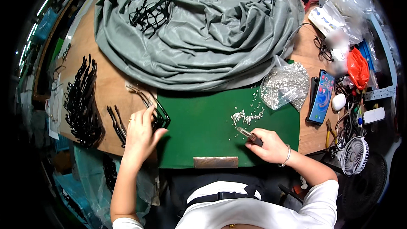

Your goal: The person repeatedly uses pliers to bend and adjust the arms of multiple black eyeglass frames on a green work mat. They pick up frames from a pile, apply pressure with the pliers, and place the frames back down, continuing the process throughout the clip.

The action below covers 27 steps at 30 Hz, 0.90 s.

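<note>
Far to the left of the left hand, a long row of black eyeglass frames [80,101] lay along the wooden desk [108,82]. Just beside that hand's outer edge lay a few loose black temple arms [117,123]. The left hand [140,133] rested at the left edge of the green mat [199,123], its grip spread apart, fingers laid flat on a black eyeglass frame [159,114] without closing around it. Above both hands, well beyond the mat, a heap of grey cloth [199,34] covered the back of the desk, with more black frames [150,12] tangled on top.

Between the hands the mat was bare but for a brown strip [216,162] at its near edge. Just above the right hand's grip sat a small scatter of tiny silver parts [246,116]. The right hand [269,144] had its grip clamped on a small dark hand tool [249,135], whose pale tip pointed up-left toward those parts. Above and right of that grip stood a clear bag of silver parts [285,85]. Further right lay a smartphone [321,97], then a white mouse [338,101], an orange bag [358,68] and a small white fan [354,156].
</note>
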{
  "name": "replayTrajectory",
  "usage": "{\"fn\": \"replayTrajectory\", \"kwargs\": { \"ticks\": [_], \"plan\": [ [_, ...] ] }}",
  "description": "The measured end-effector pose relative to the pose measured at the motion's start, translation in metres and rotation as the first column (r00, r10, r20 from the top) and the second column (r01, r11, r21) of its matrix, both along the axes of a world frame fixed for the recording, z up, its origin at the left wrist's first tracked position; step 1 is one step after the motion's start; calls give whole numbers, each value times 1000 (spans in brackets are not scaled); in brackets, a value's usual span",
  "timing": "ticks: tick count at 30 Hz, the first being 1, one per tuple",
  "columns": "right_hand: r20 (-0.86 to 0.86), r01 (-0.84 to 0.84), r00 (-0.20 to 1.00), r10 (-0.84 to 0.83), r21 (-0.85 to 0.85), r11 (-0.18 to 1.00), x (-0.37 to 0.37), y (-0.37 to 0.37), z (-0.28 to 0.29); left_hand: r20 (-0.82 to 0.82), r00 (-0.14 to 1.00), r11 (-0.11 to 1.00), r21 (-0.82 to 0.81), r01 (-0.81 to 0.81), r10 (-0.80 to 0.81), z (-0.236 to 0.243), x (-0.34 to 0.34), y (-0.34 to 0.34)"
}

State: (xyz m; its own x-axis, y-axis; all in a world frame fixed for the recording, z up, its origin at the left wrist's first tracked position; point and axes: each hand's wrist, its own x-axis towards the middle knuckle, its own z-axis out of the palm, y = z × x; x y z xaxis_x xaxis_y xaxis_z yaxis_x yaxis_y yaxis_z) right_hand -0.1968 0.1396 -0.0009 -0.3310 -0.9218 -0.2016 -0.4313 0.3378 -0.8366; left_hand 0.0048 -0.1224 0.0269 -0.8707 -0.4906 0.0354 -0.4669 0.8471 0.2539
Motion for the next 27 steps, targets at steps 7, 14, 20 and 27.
{"fn": "replayTrajectory", "kwargs": {
  "ticks": [7, 14, 20, 27],
  "plan": [
    [4, -10, 1000, 10, -39, 999, -1, 0, -5, -446, 881, 971, -231, 53, -155, 4, -161, -82],
    [-43, 83, 996, -84, -21, 996, 2, -5, 0, -76, 994, 991, -106, -82, 74, -9, -205, -243],
    [-176, 113, 977, -122, -62, 992, 12, -7, -6, 59, 993, 975, -207, -87, 101, -15, -217, -223],
    [-177, 135, 972, -157, -132, 982, 9, -5, -4, -11, 1000, 991, -135, 15, -16, 58, -218, -144]
  ]
}}
